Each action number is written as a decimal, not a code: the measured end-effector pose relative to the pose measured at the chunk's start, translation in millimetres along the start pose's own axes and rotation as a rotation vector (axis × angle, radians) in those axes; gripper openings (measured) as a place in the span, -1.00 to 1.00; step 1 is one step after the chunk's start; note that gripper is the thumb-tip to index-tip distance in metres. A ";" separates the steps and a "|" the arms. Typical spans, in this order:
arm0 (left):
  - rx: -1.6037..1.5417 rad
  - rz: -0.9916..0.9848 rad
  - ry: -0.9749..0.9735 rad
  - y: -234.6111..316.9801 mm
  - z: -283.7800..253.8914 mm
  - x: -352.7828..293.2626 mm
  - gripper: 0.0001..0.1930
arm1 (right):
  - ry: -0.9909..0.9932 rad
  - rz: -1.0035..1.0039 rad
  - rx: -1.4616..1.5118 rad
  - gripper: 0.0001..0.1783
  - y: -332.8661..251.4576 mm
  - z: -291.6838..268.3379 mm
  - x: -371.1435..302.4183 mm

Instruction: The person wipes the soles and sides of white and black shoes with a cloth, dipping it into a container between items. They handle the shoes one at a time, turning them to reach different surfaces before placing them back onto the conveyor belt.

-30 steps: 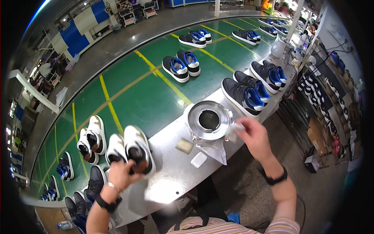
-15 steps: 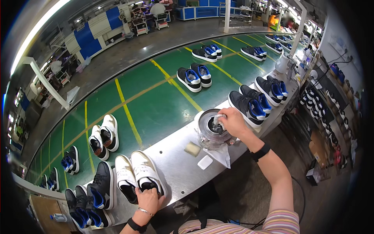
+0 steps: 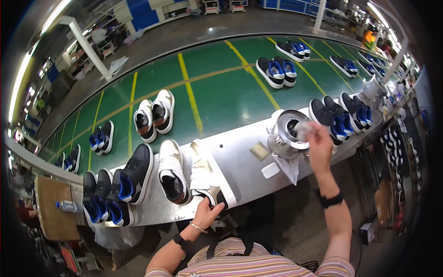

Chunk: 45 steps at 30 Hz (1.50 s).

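Observation:
My left hand (image 3: 208,214) grips the heel end of a white sneaker (image 3: 203,171) at the near edge of the metal bench. That shoe is tilted, its pale sole edge turned to the right. Its mate, another white sneaker (image 3: 171,161), stands just to the left. My right hand (image 3: 321,147) pinches a whitish wad of cloth or tissue (image 3: 303,131), blurred by motion. It is at the right rim of a round metal pot (image 3: 281,131) with a dark opening. Crumpled clear plastic wraps the pot's side.
A tan sponge pad (image 3: 259,151) and a small white block (image 3: 270,171) lie on the bench (image 3: 230,157). Black sneakers (image 3: 138,173) stand left, more black-and-blue pairs (image 3: 328,117) right. Behind runs a green belt (image 3: 212,106) with yellow lines, carrying several pairs of shoes.
The right-hand white sneaker has been tipped onto its side by my left hand. My right hand has drawn the wad from the pot's opening toward its rim. The whole view has shifted.

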<state>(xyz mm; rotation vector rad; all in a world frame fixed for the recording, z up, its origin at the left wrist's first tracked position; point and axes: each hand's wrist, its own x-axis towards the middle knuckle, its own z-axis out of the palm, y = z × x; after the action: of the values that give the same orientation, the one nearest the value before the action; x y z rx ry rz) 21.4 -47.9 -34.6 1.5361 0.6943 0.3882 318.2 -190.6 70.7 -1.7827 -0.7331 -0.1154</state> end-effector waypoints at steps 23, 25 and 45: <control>0.409 -0.073 -0.197 -10.9 -29.8 -5.7 -0.66 | -1.018 0.162 -0.052 -0.84 -19.1 290.5 13.8; 0.386 -0.051 -0.175 -10.2 -30.3 -5.6 -0.65 | -1.084 0.235 -0.119 -0.83 -20.4 292.2 13.5; 0.244 -0.054 -0.096 -18.1 -38.3 -8.5 -0.72 | -0.558 -0.118 0.121 -0.84 -27.6 218.2 -65.1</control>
<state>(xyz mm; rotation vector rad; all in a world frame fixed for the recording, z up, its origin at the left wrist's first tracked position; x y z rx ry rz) -12.4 -24.2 -47.2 1.7494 0.7264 0.1923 190.2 -18.3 -10.1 -1.6641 -1.2147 0.3556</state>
